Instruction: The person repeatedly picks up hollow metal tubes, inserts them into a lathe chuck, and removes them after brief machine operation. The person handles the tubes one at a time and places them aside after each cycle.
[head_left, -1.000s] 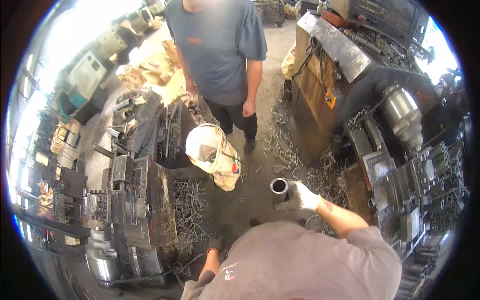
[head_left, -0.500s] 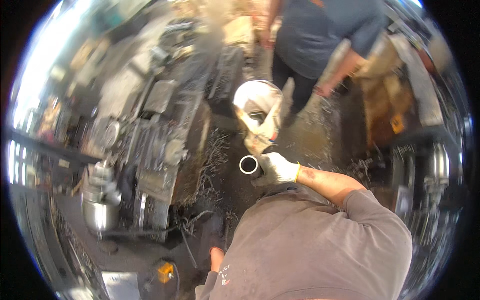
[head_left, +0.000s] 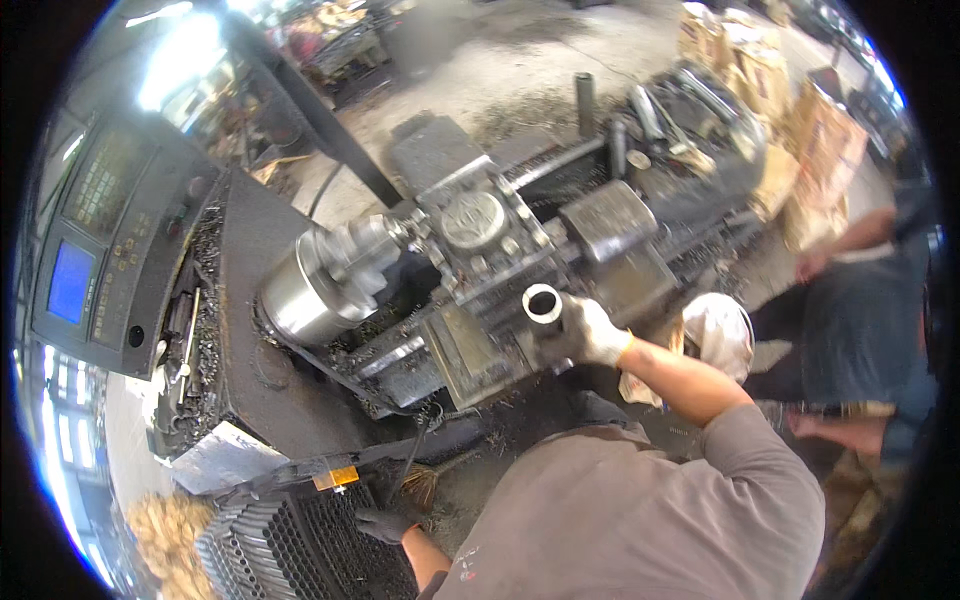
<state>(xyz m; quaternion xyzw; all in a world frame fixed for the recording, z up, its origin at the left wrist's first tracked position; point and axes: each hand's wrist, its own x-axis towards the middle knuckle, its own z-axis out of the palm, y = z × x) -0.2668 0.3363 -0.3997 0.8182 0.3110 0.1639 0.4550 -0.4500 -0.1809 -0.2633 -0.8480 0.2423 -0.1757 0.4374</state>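
My right hand (head_left: 593, 333), in a pale work glove, is closed round a short metal tube (head_left: 543, 304) whose open end faces up. It hangs over the near side of a lathe, right of the carriage. At the lower left, my left hand (head_left: 386, 525) wears a dark glove. Its fingers stretch out over the edge of a stack of metal tubes (head_left: 262, 552), and I see nothing held in it. The lathe's shiny chuck (head_left: 305, 290) lies left of the square tool post (head_left: 472, 222).
A control panel (head_left: 125, 235) with a blue screen stands at the left. Metal chips cover parts of the lathe. A small orange box (head_left: 336, 478) sits at the lathe's front edge. On the right are a white bucket (head_left: 718, 335), paper sacks (head_left: 825, 150) and another person (head_left: 860, 320).
My view has swung left, so the lathe now fills the middle. The right hand still holds the tube. My left hand has come into sight by the stacked tubes.
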